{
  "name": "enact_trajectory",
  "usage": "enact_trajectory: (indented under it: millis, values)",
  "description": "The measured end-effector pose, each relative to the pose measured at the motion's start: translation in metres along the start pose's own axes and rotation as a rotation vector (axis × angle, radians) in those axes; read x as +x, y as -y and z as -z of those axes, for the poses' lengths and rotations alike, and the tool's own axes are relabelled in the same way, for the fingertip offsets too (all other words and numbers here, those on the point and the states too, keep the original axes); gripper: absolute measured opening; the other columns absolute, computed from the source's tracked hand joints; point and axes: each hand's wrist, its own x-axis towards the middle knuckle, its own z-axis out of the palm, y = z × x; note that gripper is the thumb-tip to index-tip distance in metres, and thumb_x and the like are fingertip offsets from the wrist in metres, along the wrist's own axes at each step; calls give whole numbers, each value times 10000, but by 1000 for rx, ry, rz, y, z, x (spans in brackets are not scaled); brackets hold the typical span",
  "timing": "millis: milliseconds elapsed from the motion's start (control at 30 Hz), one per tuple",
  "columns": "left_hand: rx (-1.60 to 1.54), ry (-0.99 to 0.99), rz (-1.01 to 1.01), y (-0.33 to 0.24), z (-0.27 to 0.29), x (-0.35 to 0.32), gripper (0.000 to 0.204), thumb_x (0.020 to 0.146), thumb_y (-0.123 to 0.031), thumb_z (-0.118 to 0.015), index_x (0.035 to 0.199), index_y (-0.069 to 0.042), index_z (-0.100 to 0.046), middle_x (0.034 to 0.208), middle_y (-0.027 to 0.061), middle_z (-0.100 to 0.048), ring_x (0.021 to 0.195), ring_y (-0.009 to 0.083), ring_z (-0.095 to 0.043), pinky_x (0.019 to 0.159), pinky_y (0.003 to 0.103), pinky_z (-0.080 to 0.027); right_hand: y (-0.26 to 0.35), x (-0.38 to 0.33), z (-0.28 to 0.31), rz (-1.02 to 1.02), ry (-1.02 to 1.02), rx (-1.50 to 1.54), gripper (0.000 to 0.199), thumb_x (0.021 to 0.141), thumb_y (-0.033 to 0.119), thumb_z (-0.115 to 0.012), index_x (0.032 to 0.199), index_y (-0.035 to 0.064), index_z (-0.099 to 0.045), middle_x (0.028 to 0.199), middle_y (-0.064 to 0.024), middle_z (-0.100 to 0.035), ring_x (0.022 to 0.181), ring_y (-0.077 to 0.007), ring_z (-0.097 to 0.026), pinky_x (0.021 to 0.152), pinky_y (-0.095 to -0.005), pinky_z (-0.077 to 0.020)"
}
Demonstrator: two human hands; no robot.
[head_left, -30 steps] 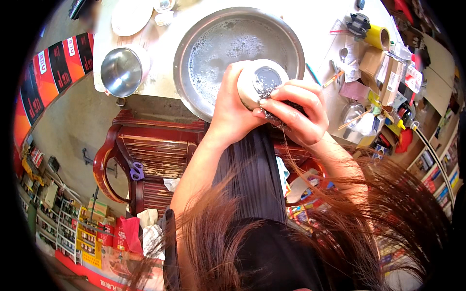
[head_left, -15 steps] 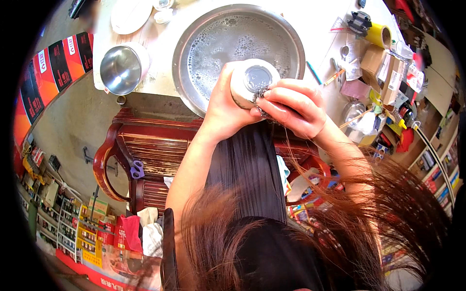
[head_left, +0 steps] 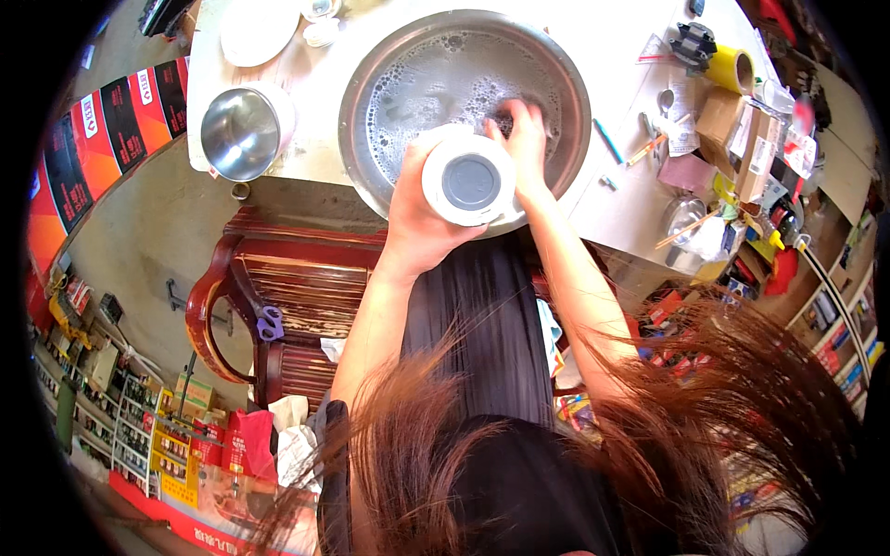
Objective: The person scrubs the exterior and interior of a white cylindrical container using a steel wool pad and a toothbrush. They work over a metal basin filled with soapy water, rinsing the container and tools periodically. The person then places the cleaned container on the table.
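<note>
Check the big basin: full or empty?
Partly filled: the basin holds shallow soapy water, with the right hand dipped in.

Head-worn fisheye, straight down, close.

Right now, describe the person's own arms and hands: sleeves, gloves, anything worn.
Both forearms come up from the lower edge bare, with no sleeve showing up to the elbow. The left hand and right hand wear no gloves. No ring, watch or bracelet shows on either, though loose reddish-brown hair hides the upper arms. Dark clothing with fine pleats or stripes shows between the arms.
</note>
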Motion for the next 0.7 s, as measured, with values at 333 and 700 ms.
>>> enact_trajectory:
  millis: [333, 700]
  values:
    - [100, -47, 1, 11, -3, 0, 820, 534, -19, -872, 1267, -69, -507, 1254, 115, -554, 1201, 320, -524, 1026, 421, -422, 71, -36, 55, -513, -105, 967, 156, 918, 117, -707, 1004, -12, -691, 984, -29, -672, 930, -105, -594, 845, -258, -468]
    - [182, -73, 46, 4, -16, 9, 748, 566, -76, -867, 1233, -91, -528, 1198, 125, -577, 1161, 355, -528, 1001, 445, -429, 124, -48, 96, 381, -91, 195, 226, 703, -18, -789, 900, 68, -718, 930, -59, -672, 900, -262, -603, 781, -366, -507]
